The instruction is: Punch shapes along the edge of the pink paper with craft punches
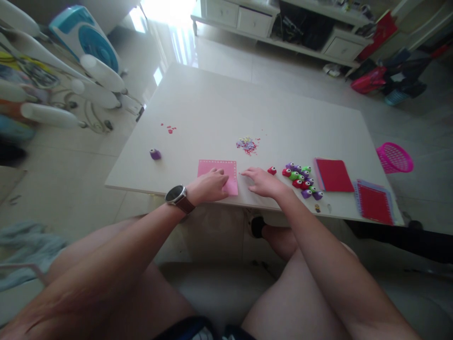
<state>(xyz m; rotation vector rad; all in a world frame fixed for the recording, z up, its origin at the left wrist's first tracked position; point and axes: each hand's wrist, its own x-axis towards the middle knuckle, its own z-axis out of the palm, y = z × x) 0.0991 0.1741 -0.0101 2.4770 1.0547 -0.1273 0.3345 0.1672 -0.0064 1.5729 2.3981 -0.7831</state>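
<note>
A pink sheet of paper [231, 186] with small cut-out shapes along its top and right edges lies at the table's near edge. My left hand [212, 183], with a watch on its wrist, rests on the sheet with its fingers spread and slightly bent. Just right of the sheet, my right hand [261, 181] is low over the table, index finger extended and thumb apart, holding nothing that I can see. Close to its knuckles sits a red craft punch [272, 170] with googly eyes. Beyond both hands is a pile of tiny paper cut-outs [247, 145].
Several red, green and purple punches [300, 178] cluster to the right. Past them lie a red paper stack [334, 174] and punched sheets [375, 203]. A purple punch [155, 154] and red paper bits [170, 130] are on the left. A pink basket [396, 158] stands beyond the table's right edge.
</note>
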